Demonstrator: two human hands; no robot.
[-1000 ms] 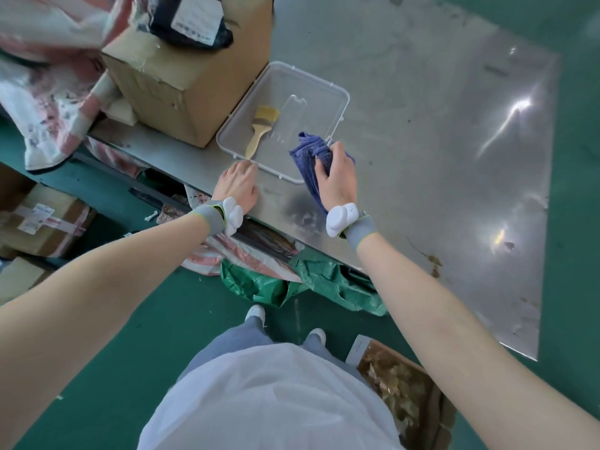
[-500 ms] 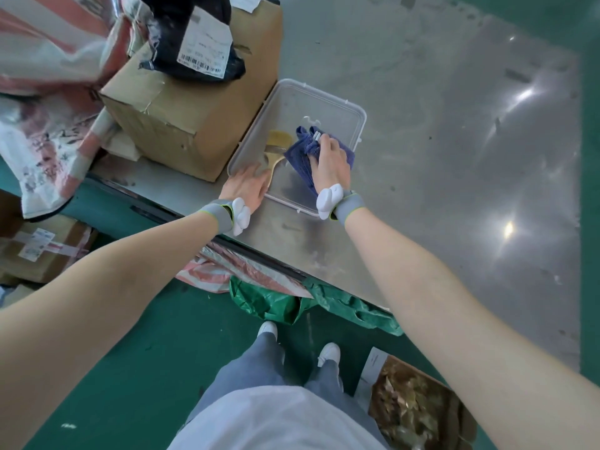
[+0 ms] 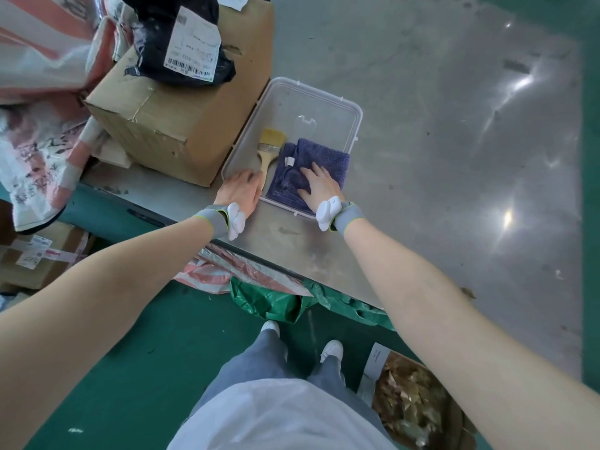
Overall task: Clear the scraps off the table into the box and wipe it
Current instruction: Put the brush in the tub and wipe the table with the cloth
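Observation:
A clear plastic tray lies on the grey metal table. Inside it a folded purple cloth lies flat beside a wooden-handled brush with yellow bristles. My right hand presses flat on the cloth with its fingers spread. At the tray's near left corner rests my left hand, fingers straight, touching the rim close to the brush handle. Both wrists wear grey bands with white sensors.
A cardboard box with a black parcel on top stands left of the tray. An open box of brown leaf scraps sits on the green floor by my feet. Green and striped bags lie under the table edge.
My right hand carried the bunched cloth from the table into the tray and now lays it flat. The left hand shifted slightly to the tray's corner.

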